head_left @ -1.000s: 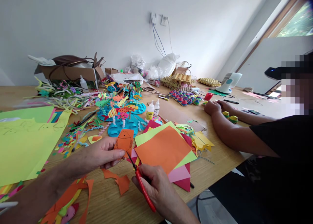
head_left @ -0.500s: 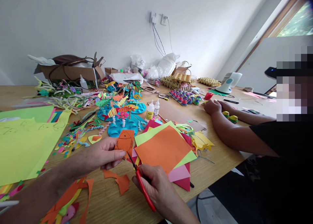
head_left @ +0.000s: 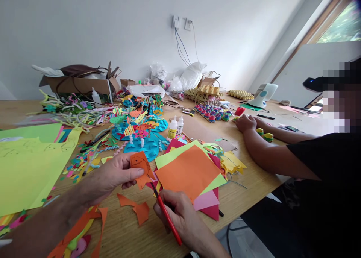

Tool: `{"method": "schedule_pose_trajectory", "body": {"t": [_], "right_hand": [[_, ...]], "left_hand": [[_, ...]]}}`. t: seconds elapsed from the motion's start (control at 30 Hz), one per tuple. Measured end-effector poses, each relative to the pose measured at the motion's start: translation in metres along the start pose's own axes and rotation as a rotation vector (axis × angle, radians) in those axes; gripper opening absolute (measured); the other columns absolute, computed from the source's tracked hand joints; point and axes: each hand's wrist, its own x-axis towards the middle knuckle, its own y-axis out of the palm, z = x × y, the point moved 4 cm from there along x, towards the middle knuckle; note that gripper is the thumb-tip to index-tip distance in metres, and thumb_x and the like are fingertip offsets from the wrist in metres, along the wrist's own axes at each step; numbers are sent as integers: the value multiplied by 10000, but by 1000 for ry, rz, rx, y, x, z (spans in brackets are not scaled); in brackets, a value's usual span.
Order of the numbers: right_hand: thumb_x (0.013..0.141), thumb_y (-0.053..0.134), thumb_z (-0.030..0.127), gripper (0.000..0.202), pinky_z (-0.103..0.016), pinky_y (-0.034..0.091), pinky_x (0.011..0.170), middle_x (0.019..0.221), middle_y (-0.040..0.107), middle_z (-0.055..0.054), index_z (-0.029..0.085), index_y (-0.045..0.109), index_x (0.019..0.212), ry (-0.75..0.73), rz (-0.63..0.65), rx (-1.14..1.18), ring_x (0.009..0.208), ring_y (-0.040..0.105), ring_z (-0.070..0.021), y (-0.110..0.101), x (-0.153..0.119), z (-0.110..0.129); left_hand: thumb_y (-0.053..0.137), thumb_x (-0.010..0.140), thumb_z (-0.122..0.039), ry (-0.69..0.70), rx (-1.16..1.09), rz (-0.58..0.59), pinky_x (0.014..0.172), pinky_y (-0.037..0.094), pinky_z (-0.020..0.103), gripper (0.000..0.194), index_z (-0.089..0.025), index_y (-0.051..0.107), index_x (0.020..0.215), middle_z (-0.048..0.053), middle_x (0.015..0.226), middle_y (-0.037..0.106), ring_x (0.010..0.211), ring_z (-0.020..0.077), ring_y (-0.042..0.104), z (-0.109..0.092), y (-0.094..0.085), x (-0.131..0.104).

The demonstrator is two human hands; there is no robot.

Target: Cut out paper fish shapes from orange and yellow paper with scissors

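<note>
Left hand grips the card, orange and fish-marked, thumb across its face, apparently to steady it for the blades; right hand is closed round the red handles of the scissors, tips at the card's lower edge; card sits above the table, orange scraps lying below, near the cut.

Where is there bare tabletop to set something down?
Bare wood shows between the long orange paper strip and the right hand, and between the crumpled yellow paper and the other person's forearm. It is crowded around the round blue bases and colourful paper fish.
</note>
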Motion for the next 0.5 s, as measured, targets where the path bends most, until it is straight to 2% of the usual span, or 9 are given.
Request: {"method": "schedule_pose_trajectory", "body": {"t": [0.07,0.17,0.3,0.37,0.5], "right_hand": [[848,478,295,286,-175,257,423,513,374,59,178,412,595,29,17,145,463,344,-67,5,0,-3],[832,485,471,368,-165,267,376,472,394,63,182,426,613,59,21,355,397,359,-61,13,2,-5],[679,512,714,544,-165,243,334,430,389,71,184,430,593,86,-15,506,344,339,-49,20,6,1],[629,517,756,580,-168,242,325,417,377,74,191,407,564,80,-26,543,333,337,-48,21,7,5],[621,514,764,585,-171,239,331,399,368,77,191,411,558,66,-48,571,327,324,-46,23,8,8]], "left_hand": [[677,694,-300,-1,-42,-18,455,322,175,153,-193,569,711,-61,571,566,478,76,436,2,3,-1],[673,689,-308,32,-70,-58,462,340,183,178,-189,543,671,-59,552,563,482,83,456,3,7,-2],[667,684,-312,77,-73,-138,459,359,196,172,-196,541,680,-64,543,541,479,91,448,4,12,-4],[666,689,-316,96,-88,-137,444,351,194,171,-195,546,676,-63,535,535,469,89,436,5,15,-5],[678,696,-325,103,-188,-83,441,355,182,167,-186,588,676,-54,564,534,492,81,412,7,21,-5]]}}
